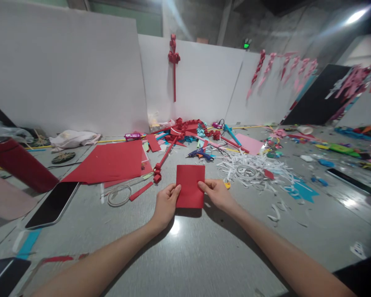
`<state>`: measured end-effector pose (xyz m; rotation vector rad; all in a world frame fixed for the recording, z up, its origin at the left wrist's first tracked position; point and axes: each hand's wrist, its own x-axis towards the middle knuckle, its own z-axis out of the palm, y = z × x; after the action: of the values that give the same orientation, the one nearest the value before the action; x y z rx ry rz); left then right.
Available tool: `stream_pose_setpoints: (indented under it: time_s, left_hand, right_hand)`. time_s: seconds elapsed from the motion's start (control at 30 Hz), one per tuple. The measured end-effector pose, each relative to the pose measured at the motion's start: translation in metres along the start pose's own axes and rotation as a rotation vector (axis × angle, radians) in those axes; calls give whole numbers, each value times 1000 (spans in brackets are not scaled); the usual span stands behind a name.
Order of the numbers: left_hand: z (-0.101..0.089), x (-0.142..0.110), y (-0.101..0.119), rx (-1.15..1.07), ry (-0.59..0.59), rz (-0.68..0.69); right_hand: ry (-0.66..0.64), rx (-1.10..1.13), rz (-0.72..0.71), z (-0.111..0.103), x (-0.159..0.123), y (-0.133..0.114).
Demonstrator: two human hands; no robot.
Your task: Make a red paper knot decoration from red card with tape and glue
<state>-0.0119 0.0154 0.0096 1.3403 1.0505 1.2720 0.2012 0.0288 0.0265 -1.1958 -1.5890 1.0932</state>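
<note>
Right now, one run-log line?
left hand: grips red paper rectangle's left edge | right hand: grips its right edge | blue glue gun: beyond it

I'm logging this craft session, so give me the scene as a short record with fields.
left hand: grips left edge of red card
right hand: grips right edge of red card
beyond card: glue gun
left of card: tape roll, red sheets, phone
right of card: white paper strips
on wall: red paper ornament

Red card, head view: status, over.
Left hand on left edge, right hand on right. Red card held between. Glue gun just beyond.
</note>
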Motion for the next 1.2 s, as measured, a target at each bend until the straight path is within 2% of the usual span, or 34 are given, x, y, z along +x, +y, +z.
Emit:
stream_pose_setpoints:
  time_s: [0.1, 0.23, 0.43, 0.57, 0.73, 1.03, 1.2]
  left_hand:
    - [-2, 2, -2, -18, 13, 1]
    - [-3, 3, -4, -3, 16, 15]
    - [-3, 4, -5, -25, 43, 8]
    - [-3, 4, -2, -34, 47, -4]
    - [-4, 5, -4, -69, 52, -20]
    - [-4, 7, -6, -86, 56, -6]
    - [-4, 9, -8, -88, 73, -20]
  right_hand:
    - [-44, -50, 7, 1, -1, -2]
    - [-3, -106, -9, 2, -3, -3]
    - [-86, -45, 4, 5, -4, -6]
    - [-33, -75, -4, 6, -5, -5]
    - [-123, -5, 47, 7, -5, -3]
    - [-112, -12, 19, 6, -6, 5]
    - [-167, 31, 93, 8, -6, 6]
